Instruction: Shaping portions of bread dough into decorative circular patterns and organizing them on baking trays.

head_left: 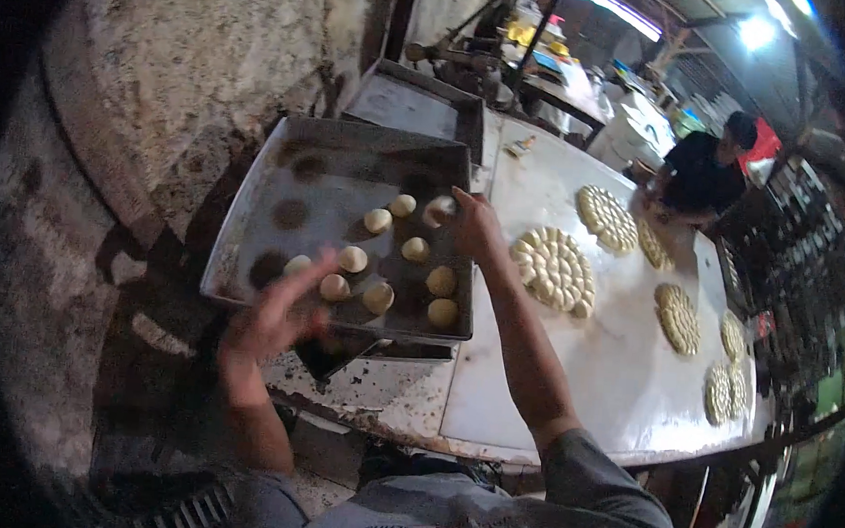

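Observation:
Several pale dough balls (378, 298) lie scattered in a large, shallow metal tray (299, 152), mostly in its right and near parts. Over the tray's near left side, my left hand (282, 304) is blurred by motion, its thumb and fingers apart. One dough ball (297, 264) is partly covered by that hand. At the tray's right rim is my right hand (477, 224), with a blurred dough ball (438, 210) beside its fingertips. Whether the right fingers grip that ball cannot be made out, since most of them are hidden.
Round clusters of dough pieces (553, 271) rest on the white tabletop (530, 394) to the right. Another metal tray (412, 106) stands behind the first. Across the table a person in dark clothing (704, 174) leans over it. A rough wall (195, 51) borders the left.

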Available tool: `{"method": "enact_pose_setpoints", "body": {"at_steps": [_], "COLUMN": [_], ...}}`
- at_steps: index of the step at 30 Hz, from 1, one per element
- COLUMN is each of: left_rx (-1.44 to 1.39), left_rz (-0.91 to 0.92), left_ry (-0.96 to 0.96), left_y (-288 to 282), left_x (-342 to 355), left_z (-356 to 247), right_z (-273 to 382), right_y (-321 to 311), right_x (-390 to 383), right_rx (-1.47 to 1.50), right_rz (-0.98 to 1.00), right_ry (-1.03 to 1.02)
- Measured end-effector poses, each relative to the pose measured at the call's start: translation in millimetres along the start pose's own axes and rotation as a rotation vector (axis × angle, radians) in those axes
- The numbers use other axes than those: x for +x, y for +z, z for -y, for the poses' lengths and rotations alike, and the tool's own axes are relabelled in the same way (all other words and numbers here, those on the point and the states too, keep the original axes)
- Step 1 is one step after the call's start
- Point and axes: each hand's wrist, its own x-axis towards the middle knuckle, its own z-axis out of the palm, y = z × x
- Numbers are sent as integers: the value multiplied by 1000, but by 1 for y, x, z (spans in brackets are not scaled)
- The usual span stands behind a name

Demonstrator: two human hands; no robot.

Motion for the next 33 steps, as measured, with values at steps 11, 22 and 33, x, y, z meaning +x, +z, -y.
{"method": "enact_pose_setpoints", "body": {"at_steps": [11,22,33], "left_rx": [-469,153,38], "left_rz": [628,-111,-480], "left_ry": [-146,-43,-253], "left_y": [355,456,556], "left_x": [13,115,146], "left_z": [107,101,74], "right_z": [-210,-343,-256], "right_y": [-30,-58,-75], "right_x": [-302,-191,-341], "right_rx": [-209,-423,764], "right_rz": [-335,-273,-74], "right_ry": [710,848,970]}}
